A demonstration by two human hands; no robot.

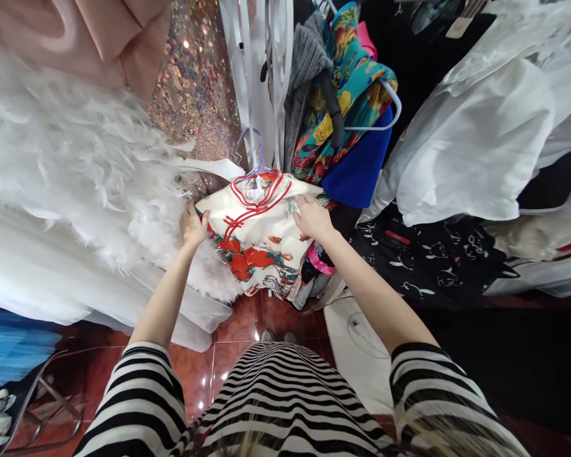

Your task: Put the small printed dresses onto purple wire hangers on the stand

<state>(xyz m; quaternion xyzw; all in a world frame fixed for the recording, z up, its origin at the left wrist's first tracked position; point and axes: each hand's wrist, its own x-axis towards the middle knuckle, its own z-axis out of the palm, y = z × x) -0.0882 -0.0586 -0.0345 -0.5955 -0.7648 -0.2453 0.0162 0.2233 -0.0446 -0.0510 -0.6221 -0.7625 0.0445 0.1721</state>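
Observation:
A cream cheongsam with red piping, red knot buttons and large red flowers hangs in front of me on a purple wire hanger. My left hand grips its left-side shoulder edge, with the thumb on the front and the other fingers partly hidden behind the cloth. On the opposite shoulder, my right hand has its fingers closed on the fabric. A label shows inside the neckline. The cloth is spread between both hands.
White feathered dresses crowd the left side, beside a sequined garment. A teal floral garment, a blue one and white satin hang at right. Below lie a white board-like surface and red floor tiles. A metal-framed rack stands lower left.

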